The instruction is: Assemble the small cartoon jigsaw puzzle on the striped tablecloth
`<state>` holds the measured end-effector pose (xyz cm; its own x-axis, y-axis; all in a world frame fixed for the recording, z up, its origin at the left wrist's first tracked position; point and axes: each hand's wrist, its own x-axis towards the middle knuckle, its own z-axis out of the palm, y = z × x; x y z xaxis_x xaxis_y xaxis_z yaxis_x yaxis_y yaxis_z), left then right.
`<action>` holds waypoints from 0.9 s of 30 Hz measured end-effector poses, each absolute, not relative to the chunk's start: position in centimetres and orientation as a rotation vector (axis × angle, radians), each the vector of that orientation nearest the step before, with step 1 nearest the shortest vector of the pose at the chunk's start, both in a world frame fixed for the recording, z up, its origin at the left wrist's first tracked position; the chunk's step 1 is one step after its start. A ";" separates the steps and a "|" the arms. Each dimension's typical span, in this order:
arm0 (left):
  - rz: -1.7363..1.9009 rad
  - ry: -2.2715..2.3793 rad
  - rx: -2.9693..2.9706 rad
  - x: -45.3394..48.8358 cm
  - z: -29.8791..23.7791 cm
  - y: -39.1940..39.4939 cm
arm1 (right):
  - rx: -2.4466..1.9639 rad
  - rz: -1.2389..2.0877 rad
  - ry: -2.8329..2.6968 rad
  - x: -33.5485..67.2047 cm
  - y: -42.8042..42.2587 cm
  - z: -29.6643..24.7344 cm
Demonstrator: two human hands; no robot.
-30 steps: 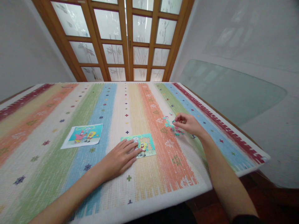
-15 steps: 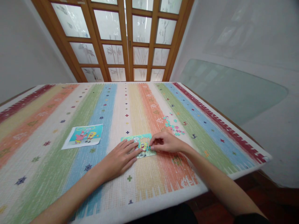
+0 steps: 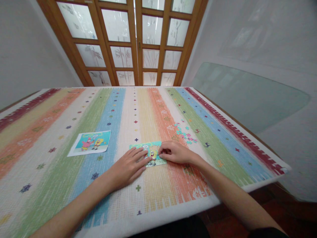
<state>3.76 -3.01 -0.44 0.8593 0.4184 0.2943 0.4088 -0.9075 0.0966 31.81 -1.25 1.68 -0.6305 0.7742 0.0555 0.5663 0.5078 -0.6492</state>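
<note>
A small cartoon jigsaw puzzle (image 3: 151, 147) lies on the striped tablecloth (image 3: 74, 112) near the front middle. My left hand (image 3: 128, 167) rests flat on its left part, fingers stretched out. My right hand (image 3: 173, 152) sits at the puzzle's right edge with fingers curled and pinched together; what they hold is too small to see. A little heap of loose teal and pink puzzle pieces (image 3: 185, 133) lies just beyond my right hand. A printed picture of the same cartoon (image 3: 91, 142) lies flat to the left.
The cloth covers a wide table whose front edge is close to me and whose right edge (image 3: 247, 132) drops to a dark floor. Wooden doors with frosted glass panes (image 3: 133, 43) stand behind the table. A glass sheet (image 3: 247, 96) leans on the right wall.
My right hand left the heap of loose pieces and came down left to the puzzle's right edge, where it now stays. My left hand has kept its place on the puzzle.
</note>
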 end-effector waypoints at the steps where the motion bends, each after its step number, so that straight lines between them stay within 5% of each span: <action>1: 0.485 0.668 2.997 3.8 -0.5 -3.0 | -1.118 0.839 -2.422 31.8 -1.3 1.7; 27: 0.485 0.671 2.948 3.7 -0.5 -2.9 | -1.254 0.754 -2.522 33.3 -1.1 2.6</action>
<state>3.74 -2.88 -0.47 0.8540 0.4338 0.2873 0.4085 -0.9010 0.1461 33.26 -1.06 2.63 -0.6095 0.7924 -0.0261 0.6765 0.5027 -0.5382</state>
